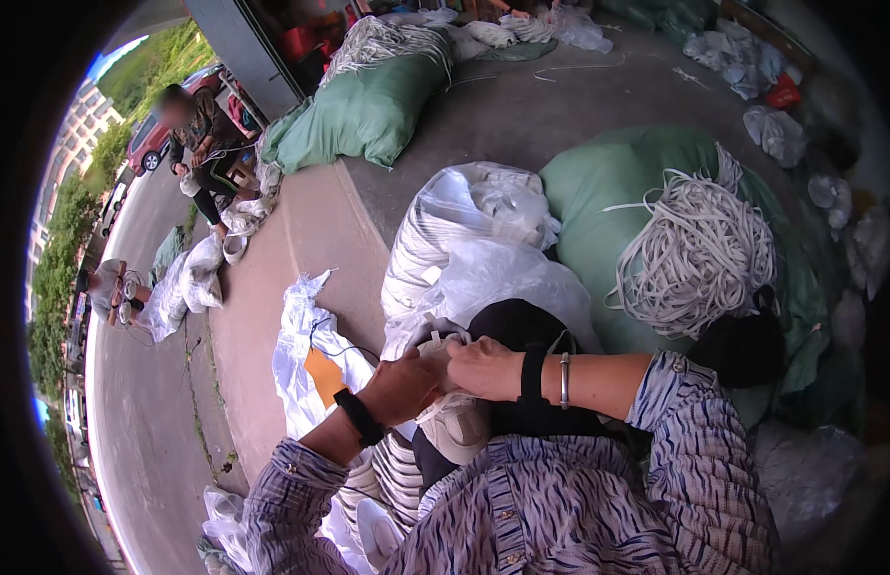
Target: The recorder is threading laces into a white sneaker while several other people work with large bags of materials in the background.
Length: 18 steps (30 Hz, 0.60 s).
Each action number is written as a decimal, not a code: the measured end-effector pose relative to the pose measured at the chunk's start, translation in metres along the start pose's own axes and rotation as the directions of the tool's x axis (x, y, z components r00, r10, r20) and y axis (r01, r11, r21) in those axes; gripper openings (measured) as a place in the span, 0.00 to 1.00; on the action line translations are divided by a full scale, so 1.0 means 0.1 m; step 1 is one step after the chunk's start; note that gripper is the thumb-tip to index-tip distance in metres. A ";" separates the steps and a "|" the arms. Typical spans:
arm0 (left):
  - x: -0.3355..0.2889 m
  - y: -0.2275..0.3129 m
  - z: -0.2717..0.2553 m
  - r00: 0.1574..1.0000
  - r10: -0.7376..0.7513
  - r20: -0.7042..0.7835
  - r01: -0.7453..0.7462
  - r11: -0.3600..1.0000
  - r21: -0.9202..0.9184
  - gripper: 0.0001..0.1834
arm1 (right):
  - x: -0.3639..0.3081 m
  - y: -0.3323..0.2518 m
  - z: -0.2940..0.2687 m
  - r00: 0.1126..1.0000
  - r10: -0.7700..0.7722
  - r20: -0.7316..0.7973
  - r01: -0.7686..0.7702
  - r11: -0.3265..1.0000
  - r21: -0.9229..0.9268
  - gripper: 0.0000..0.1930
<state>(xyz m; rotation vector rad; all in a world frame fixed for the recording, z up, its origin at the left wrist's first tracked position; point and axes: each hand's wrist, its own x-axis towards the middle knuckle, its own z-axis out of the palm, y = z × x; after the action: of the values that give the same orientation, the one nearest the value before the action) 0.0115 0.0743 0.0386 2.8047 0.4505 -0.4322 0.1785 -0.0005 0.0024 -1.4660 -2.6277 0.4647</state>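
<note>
Right now, a pale shoe (456, 429) sits in the person's lap, with its toe pointing down toward the shirt (507, 498). Both hands are at the other end of it, close together. The left hand (404, 385) has its fingers curled tight on the top of the shoe. The right hand (485, 368) has bent fingers too, and they pinch at the same spot. I cannot tell if the tips hold a lace or just the cloth, because the hands hide it.

This shoe looks partly done to me, since both hands are busy on it and it is not put down yet. How much of it is left, I cannot see. More shoes (397, 484) are packed in rows by the lap, but I cannot tell if they are finished or waiting. A big heap of white laces (699, 254) lies on a fat green sack (598, 187) to the right, so there seems to be plenty of work left. Far off on the left, another person (204, 134) sits and holds a shoe as well.
</note>
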 end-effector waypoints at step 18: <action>-0.02 -0.14 0.26 0.876 -0.458 -0.151 -0.155 0.029 -0.987 0.08 | 0.14 0.08 0.00 0.966 0.185 0.179 -0.149 -0.164 0.975 0.09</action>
<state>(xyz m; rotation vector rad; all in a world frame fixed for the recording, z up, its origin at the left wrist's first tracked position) -0.0019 0.0787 0.0122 1.2970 0.7684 0.4580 0.1777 0.0153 -0.0006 -0.9876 -0.9688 1.9050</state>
